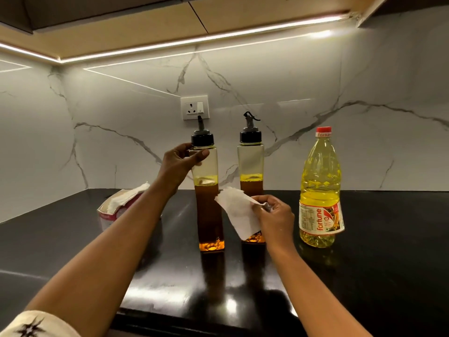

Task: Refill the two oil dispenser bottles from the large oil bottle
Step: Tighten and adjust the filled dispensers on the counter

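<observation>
The left dispenser bottle (206, 166), standing on the black counter (376, 251), is being gripped under its cap by the left hand (181, 164). The right hand (275, 215) is pinching a paper tissue (239, 212) before the right dispenser bottle (250, 164). The capped large oil bottle (320, 190) is standing right. Held high, the tall bottle could tip.

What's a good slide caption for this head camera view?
Left hand grips one dispenser bottle below its cap; right hand holds a tissue; the large oil bottle stands capped.

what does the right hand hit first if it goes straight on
Probably the left dispenser bottle: the right hand points leftward at it, tissue leading. Depth is unclear, so it might pass in front.
</observation>
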Demonstrator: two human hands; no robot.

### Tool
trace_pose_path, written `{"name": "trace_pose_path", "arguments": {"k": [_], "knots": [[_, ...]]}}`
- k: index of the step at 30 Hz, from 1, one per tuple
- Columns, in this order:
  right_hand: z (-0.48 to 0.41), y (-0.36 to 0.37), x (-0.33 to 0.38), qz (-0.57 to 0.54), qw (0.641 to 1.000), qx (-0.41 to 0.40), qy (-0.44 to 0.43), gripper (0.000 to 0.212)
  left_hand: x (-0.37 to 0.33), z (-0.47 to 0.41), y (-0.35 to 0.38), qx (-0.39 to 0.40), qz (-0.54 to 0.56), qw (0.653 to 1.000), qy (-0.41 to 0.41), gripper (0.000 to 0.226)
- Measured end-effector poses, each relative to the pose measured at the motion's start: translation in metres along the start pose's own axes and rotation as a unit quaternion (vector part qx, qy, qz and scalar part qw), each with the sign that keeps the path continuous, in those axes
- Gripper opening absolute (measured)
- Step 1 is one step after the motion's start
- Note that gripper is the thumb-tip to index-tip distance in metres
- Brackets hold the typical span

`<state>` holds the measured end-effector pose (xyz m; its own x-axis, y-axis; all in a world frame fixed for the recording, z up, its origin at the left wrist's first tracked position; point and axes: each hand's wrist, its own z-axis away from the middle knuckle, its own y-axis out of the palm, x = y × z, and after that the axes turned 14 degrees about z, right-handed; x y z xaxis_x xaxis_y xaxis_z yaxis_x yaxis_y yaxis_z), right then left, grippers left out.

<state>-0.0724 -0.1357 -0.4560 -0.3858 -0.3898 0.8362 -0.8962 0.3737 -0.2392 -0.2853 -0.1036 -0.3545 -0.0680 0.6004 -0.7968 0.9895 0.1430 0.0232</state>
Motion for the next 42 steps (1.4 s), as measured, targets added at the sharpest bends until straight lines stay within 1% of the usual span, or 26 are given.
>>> {"name": "trace_pose_path", "arguments": {"k": [1, 3, 5, 7, 8, 10, 11, 13, 14, 15, 17, 19, 21, 23, 25, 27, 29, 30, 31, 34, 36, 37, 39, 41, 42], "knots": [[0.0, -0.004, 0.0, 0.019, 1.0, -0.006, -0.002, 0.003, -0.004, 0.004, -0.003, 0.003, -0.003, 1.0, -0.006, 0.052], [0.004, -0.009, 0.003, 0.082, 0.996, -0.017, -0.017, 0.008, -0.012, 0.015, -0.01, 0.009, 0.001, 1.0, -0.017, 0.045], [0.01, -0.012, 0.008, 0.128, 0.992, -0.009, -0.017, 0.013, -0.02, 0.025, -0.012, 0.011, 0.011, 1.0, -0.024, 0.046], [0.018, -0.008, 0.015, 0.13, 0.991, 0.017, 0.008, 0.014, -0.026, 0.033, -0.012, 0.01, 0.018, 0.999, -0.029, 0.05], [0.021, -0.003, 0.02, 0.104, 0.993, 0.038, 0.032, 0.012, -0.029, 0.036, -0.012, 0.01, 0.019, 0.999, -0.033, 0.051], [0.029, 0.006, 0.034, 0.007, 0.99, 0.096, 0.108, 0.006, -0.033, 0.041, -0.009, 0.014, 0.016, 0.999, -0.036, 0.06], [0.034, 0.01, 0.044, -0.045, 0.981, 0.127, 0.142, 0.007, -0.035, 0.042, -0.008, 0.014, 0.012, 0.999, -0.035, 0.065], [0.043, 0.015, 0.067, -0.155, 0.954, 0.183, 0.179, 0.021, -0.035, 0.045, -0.006, 0.011, 0.008, 0.999, -0.029, 0.07], [0.047, 0.017, 0.081, -0.195, 0.944, 0.203, 0.175, 0.027, -0.035, 0.046, -0.006, 0.009, 0.008, 1.0, -0.025, 0.069], [0.048, 0.018, 0.094, -0.21, 0.941, 0.216, 0.155, 0.033, -0.035, 0.046, -0.006, 0.009, 0.007, 1.0, -0.022, 0.068], [0.041, 0.021, 0.12, -0.2, 0.946, 0.237, 0.1, 0.053, -0.036, 0.047, -0.006, 0.013, 0.006, 1.0, -0.022, 0.07], [0.029, 0.025, 0.144, -0.17, 0.959, 0.224, 0.026, 0.069, -0.037, 0.047, -0.007, 0.021, 0.007, 0.999, -0.026, 0.069], [0.025, 0.029, 0.153, -0.146, 0.969, 0.198, -0.037, 0.084, -0.037, 0.046, -0.01, 0.03, 0.009, 0.999, -0.033, 0.064], [0.033, 0.034, 0.14, -0.149, 0.968, 0.196, -0.045, 0.094, -0.037, 0.046, -0.012, 0.04, 0.01, 0.998, -0.037, 0.063], [0.053, 0.041, 0.101, -0.145, 0.962, 0.23, 0.013, 0.089, -0.038, 0.046, -0.012, 0.049, 0.005, 0.998, -0.036, 0.063], [0.077, 0.045, 0.06, -0.109, 0.942, 0.296, 0.114, 0.072, -0.039, 0.045, -0.01, 0.056, 0.012, 0.997, -0.042, 0.059], [0.084, 0.043, 0.042, -0.092, 0.908, 0.345, 0.221, 0.073, -0.039, 0.045, -0.008, 0.062, 0.017, 0.997, -0.042, 0.05], [0.08, 0.039, 0.047, -0.109, 0.898, 0.353, 0.239, 0.074, -0.039, 0.045, -0.007, 0.061, 0.018, 0.997, -0.041, 0.044], [0.071, 0.036, 0.058, -0.135, 0.9, 0.347, 0.227, 0.074, -0.038, 0.044, -0.007, 0.058, 0.02, 0.997, -0.039, 0.04], [0.04, 0.024, 0.112, -0.203, 0.922, 0.31, 0.116, 0.07, -0.036, 0.044, -0.009, 0.049, 0.016, 0.998, -0.032, 0.034], [0.026, 0.022, 0.135, -0.213, 0.932, 0.285, 0.064, 0.068, -0.035, 0.045, -0.011, 0.044, 0.01, 0.999, -0.026, 0.035], [0.024, 0.024, 0.133, -0.203, 0.938, 0.277, 0.048, 0.071, -0.035, 0.045, -0.012, 0.045, 0.005, 0.999, -0.023, 0.038], [0.039, 0.027, 0.11, -0.161, 0.943, 0.287, 0.053, 0.075, -0.034, 0.045, -0.012, 0.048, 0.003, 0.999, -0.02, 0.044], [0.068, 0.036, 0.07, -0.088, 0.937, 0.321, 0.102, 0.07, -0.033, 0.045, -0.012, 0.049, 0.01, 0.999, -0.022, 0.05], [0.081, 0.038, 0.055, -0.059, 0.927, 0.343, 0.14, 0.072, -0.034, 0.045, -0.012, 0.05, 0.011, 0.998, -0.024, 0.051]]}}
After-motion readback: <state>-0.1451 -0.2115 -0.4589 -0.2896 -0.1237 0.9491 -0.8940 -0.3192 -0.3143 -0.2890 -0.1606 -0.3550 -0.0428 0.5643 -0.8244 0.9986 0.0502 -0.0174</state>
